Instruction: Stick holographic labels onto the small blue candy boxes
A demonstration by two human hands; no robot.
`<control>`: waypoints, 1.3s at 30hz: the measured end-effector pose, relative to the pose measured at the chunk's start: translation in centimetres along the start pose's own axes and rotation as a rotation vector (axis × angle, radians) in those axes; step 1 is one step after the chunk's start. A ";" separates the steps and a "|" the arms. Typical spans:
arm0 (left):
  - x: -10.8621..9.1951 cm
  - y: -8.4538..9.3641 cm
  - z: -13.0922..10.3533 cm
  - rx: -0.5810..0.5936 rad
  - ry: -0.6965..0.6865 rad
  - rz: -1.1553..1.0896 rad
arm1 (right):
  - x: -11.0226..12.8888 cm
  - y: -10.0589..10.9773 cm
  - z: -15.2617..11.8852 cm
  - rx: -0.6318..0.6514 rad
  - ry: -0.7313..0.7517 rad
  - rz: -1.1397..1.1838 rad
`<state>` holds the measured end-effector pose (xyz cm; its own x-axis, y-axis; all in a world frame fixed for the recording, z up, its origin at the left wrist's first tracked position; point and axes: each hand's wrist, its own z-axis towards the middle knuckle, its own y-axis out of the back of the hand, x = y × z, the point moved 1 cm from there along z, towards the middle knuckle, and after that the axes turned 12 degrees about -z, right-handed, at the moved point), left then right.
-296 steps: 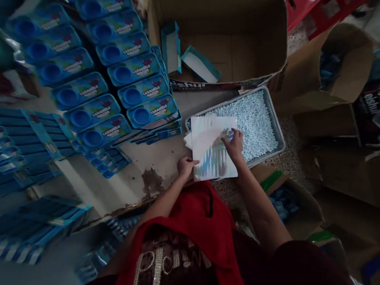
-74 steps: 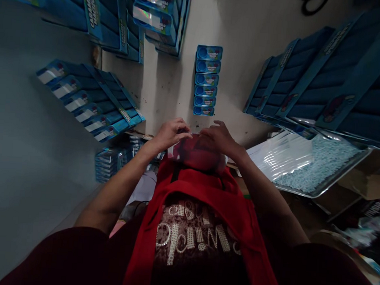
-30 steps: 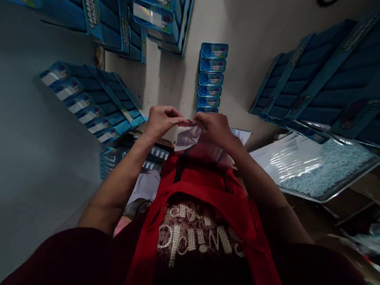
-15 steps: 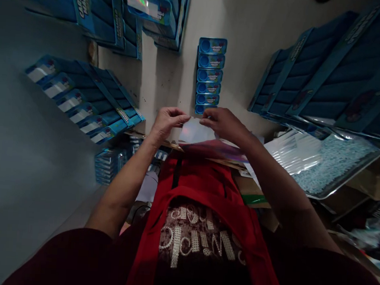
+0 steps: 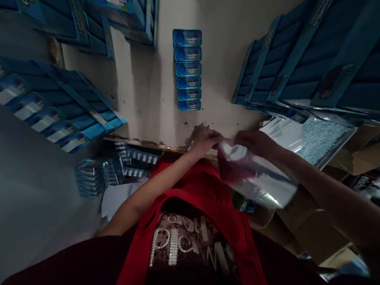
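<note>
In the head view a clear, shiny plastic bag [image 5: 262,178] hangs in front of my red apron, slanting down to the right. My left hand [image 5: 206,141] pinches its upper left edge with the fingertips. At the upper edge, my right hand [image 5: 253,141] is closed on the bag too, its fingers dark and partly blurred. Beyond my hands, a row of several small blue boxes [image 5: 188,69] marked "Caramelo Macizo" lies on the pale table [image 5: 213,87], not touching either hand.
Stacks of wrapped blue boxes stand at the right [image 5: 300,59], upper left [image 5: 121,11] and left [image 5: 56,102]. A tray of pale blue pieces [image 5: 323,139] and cardboard boxes [image 5: 320,230] are at my right. The table's worn front edge [image 5: 138,143] shows chipped wood.
Both hands have moved right and nearer to me with the plastic, which now hangs more to the right. The view has shifted, and the whole row of small boxes is uncovered.
</note>
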<state>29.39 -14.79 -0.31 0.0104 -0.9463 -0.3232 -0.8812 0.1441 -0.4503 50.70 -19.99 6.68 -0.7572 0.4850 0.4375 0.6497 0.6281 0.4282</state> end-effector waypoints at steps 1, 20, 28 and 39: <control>-0.5 1.2 0.5 -0.038 -0.026 0.008 | -0.2 -0.6 2.2 -0.006 0.090 -0.079; -2.2 5.8 4.6 -0.425 -0.085 -0.043 | 4.0 -10.6 12.0 -0.426 0.249 -0.423; -2.6 5.8 4.3 -0.455 -0.044 -0.066 | 4.5 -12.2 10.3 -0.400 0.279 -0.447; -3.4 5.4 3.0 -0.364 0.008 -0.157 | 3.9 -11.8 8.0 -0.464 0.305 -0.463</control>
<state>25.99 -9.92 -4.11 0.1559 -0.9511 -0.2666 -0.9791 -0.1131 -0.1689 39.52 -20.67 -2.98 -0.9532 -0.0019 0.3023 0.2799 0.3724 0.8849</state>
